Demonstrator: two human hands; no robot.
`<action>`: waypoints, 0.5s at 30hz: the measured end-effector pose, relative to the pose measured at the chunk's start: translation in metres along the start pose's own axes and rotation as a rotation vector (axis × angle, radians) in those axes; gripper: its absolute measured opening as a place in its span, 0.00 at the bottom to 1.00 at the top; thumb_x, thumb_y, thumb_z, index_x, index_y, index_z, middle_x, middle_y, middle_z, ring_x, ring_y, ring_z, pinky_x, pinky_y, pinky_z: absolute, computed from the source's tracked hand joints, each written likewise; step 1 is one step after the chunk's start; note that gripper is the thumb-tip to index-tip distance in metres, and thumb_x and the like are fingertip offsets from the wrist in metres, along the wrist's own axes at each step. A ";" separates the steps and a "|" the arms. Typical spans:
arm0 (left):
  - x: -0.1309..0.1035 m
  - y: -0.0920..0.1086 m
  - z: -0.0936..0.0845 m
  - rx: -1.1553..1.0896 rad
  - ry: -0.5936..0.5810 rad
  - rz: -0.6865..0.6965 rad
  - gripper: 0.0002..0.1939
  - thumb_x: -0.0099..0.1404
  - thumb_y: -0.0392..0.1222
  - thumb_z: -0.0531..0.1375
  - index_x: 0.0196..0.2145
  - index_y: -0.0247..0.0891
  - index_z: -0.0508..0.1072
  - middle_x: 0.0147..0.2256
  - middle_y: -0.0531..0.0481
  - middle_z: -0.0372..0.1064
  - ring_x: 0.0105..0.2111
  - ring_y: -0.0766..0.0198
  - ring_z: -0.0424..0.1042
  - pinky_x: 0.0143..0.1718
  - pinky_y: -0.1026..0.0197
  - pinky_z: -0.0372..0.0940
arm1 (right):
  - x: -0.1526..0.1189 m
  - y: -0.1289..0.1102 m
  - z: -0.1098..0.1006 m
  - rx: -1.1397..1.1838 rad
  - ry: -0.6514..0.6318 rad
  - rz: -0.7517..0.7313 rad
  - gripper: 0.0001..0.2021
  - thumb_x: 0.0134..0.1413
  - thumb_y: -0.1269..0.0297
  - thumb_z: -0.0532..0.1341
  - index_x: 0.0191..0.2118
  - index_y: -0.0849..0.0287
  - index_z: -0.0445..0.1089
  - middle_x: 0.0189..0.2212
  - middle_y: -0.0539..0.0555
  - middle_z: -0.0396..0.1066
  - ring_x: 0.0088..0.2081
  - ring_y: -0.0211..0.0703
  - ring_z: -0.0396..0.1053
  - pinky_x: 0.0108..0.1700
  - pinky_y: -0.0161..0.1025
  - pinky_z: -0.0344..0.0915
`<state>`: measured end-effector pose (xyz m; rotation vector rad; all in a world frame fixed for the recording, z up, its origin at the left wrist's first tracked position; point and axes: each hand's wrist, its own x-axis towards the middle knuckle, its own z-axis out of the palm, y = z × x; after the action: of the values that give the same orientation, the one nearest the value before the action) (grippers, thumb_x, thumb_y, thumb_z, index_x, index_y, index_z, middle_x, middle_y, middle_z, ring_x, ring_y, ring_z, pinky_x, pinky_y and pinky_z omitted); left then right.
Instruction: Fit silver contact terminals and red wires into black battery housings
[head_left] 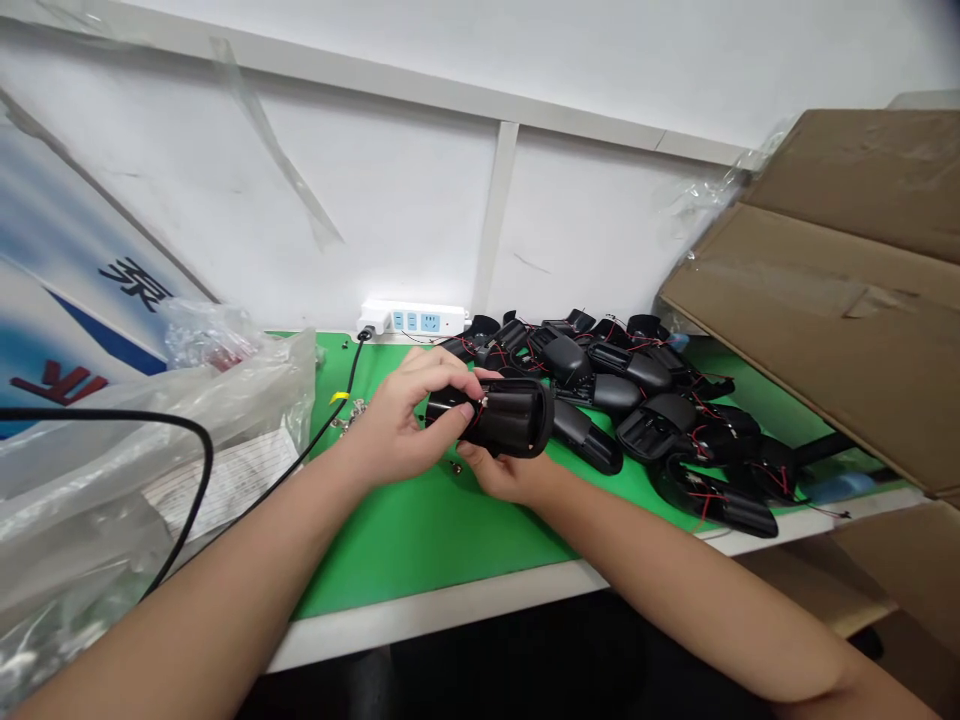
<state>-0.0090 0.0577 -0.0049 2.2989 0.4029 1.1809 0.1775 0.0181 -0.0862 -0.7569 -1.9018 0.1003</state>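
Note:
A black plastic housing [510, 418] is held above the green mat, its wide open end facing right. My left hand [411, 412] reaches over its left end, thumb and forefinger pinched close to a small metallic part and a red wire. From below, my right hand [499, 472] grips the same housing, with most of its fingers hidden behind it. Many similar black housings with thin red wires [630, 375] lie piled on the mat just to the right.
A white power strip [427, 320] with a black cable [349, 390] sits against the wall. Small metal parts [356, 412] lie left of my hands. Plastic bags [255, 400] and a paper [225, 480] are at left, a large cardboard box [825, 300] at right.

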 end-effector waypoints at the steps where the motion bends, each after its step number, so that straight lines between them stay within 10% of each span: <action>1: 0.000 0.001 0.000 -0.005 -0.006 0.013 0.06 0.69 0.33 0.60 0.40 0.39 0.76 0.40 0.50 0.75 0.46 0.60 0.72 0.52 0.56 0.63 | 0.000 0.000 0.000 -0.007 0.001 -0.026 0.28 0.70 0.57 0.61 0.70 0.52 0.56 0.69 0.65 0.62 0.73 0.59 0.60 0.72 0.59 0.63; 15: 0.005 -0.011 -0.017 -0.165 0.004 -0.009 0.05 0.68 0.40 0.64 0.33 0.39 0.77 0.34 0.49 0.71 0.38 0.59 0.68 0.44 0.56 0.60 | 0.021 -0.020 0.004 -0.145 -0.040 0.098 0.38 0.65 0.52 0.63 0.71 0.57 0.43 0.62 0.68 0.68 0.62 0.60 0.72 0.63 0.59 0.71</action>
<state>-0.0197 0.0747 0.0003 2.1516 0.3058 1.1692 0.1592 0.0146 -0.0636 -0.9529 -1.9249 0.0392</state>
